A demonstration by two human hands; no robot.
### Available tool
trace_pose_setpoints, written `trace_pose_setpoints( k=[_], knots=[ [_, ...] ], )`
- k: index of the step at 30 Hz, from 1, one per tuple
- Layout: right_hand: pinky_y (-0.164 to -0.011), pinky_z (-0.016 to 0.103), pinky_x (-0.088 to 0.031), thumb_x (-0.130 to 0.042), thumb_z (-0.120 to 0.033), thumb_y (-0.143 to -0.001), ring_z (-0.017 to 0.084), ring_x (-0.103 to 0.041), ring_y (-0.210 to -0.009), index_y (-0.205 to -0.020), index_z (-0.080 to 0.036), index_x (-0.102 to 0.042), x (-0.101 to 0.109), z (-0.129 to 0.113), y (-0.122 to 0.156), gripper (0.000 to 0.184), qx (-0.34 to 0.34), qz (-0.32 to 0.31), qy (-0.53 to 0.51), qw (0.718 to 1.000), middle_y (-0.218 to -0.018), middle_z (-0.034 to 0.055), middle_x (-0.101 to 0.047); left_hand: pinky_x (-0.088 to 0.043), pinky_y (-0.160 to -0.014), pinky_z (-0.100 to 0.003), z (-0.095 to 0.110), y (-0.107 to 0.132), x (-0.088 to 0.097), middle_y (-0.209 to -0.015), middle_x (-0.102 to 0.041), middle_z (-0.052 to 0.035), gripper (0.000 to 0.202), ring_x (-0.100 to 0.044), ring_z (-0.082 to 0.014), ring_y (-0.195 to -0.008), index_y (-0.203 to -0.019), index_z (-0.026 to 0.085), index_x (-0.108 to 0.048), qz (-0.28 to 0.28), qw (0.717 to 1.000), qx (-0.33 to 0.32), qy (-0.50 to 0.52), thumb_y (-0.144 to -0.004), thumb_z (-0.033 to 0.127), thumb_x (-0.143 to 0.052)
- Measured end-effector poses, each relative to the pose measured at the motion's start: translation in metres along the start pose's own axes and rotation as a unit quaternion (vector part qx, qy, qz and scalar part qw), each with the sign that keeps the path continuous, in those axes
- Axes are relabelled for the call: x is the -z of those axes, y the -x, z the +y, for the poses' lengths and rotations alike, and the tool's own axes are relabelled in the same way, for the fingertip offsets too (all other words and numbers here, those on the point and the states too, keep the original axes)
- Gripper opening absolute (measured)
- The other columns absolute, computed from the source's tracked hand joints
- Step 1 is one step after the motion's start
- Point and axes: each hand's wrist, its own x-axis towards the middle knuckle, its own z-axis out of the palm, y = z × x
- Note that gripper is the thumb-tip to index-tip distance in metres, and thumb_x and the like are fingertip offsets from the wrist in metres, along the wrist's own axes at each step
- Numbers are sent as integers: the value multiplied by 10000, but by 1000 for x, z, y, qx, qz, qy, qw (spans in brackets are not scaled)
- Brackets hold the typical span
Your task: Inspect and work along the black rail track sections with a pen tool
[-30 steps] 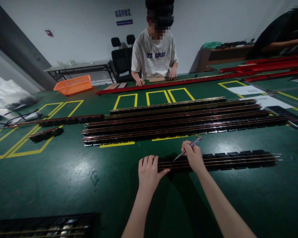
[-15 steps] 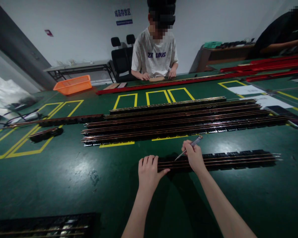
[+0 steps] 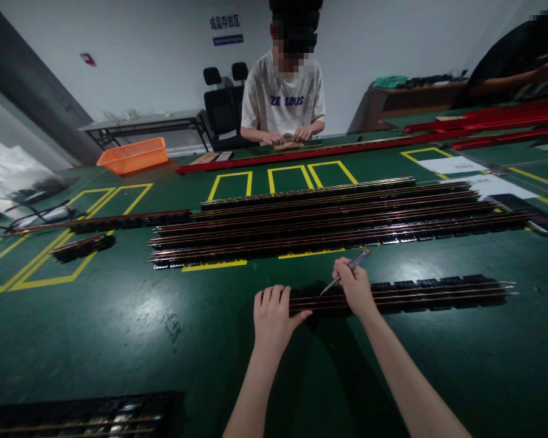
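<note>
A long black strip with copper rails (image 3: 438, 291) lies across the green table (image 3: 119, 322) in front of me. My left hand (image 3: 273, 317) rests on its left end, fingers curled over the top and thumb pressed along the near side. My right hand (image 3: 356, 287) is closed in a pinch on a thin metal pointed tool (image 3: 347, 271), whose tip touches the strip just left of the hand.
Behind lies a stack of several long copper-railed strips (image 3: 329, 222). A person in a white shirt (image 3: 283, 100) works at a red strip (image 3: 301, 157) opposite. An orange basket (image 3: 133, 156) stands far left, another person's arm (image 3: 516, 76) far right, a black tray (image 3: 77, 415) near left.
My hands have hardly moved. The person opposite has brought both hands together over a small piece on the red strip.
</note>
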Motion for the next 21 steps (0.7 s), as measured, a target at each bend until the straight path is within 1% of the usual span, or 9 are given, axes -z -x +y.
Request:
trace_pose_setpoints(
  k=[3,7,14,18,21],
  knots=[
    [-449,248,-264,-490,-400,-800,105,-348,-433,-517,-213,-426,-1,0,0,345,-2,6,6,1000,-458,-49,-372,-421,-891,-447,1,1,0,-1039,-643,-76,458,-570,-251,-982,-1050,162,-600,-2,1000,-13,0,-746,505,-608],
    [-457,248,-276,-479,-378,-807,104,-352,-440,-516,-215,-402,-4,-1,2,342,9,16,15,1000,-469,-48,-369,-397,-930,-474,2,2,1,-1063,-639,-81,433,-566,-256,-1009,-1071,160,-590,-6,1000,-13,3,-770,470,-596],
    [-472,239,-278,-467,-373,-808,99,-338,-461,-514,-212,-373,-6,-4,4,348,28,43,29,998,-485,-56,-341,-394,-929,-468,8,2,2,-1067,-633,-83,483,-561,-260,-1011,-1085,153,-580,-6,999,-30,24,-740,487,-620],
    [-466,236,-274,-462,-380,-805,97,-333,-462,-523,-209,-381,-12,-4,5,340,24,30,24,999,-491,-54,-349,-395,-922,-457,8,2,3,-1070,-629,-80,455,-553,-259,-1016,-1081,155,-579,-8,999,-20,25,-741,453,-630],
    [-459,233,-269,-457,-380,-804,94,-328,-459,-532,-210,-374,-21,-7,8,331,17,24,19,999,-490,-57,-343,-397,-908,-449,8,1,2,-1059,-634,-80,435,-557,-260,-1000,-1059,159,-588,-6,999,-16,29,-736,447,-635]
  ],
)
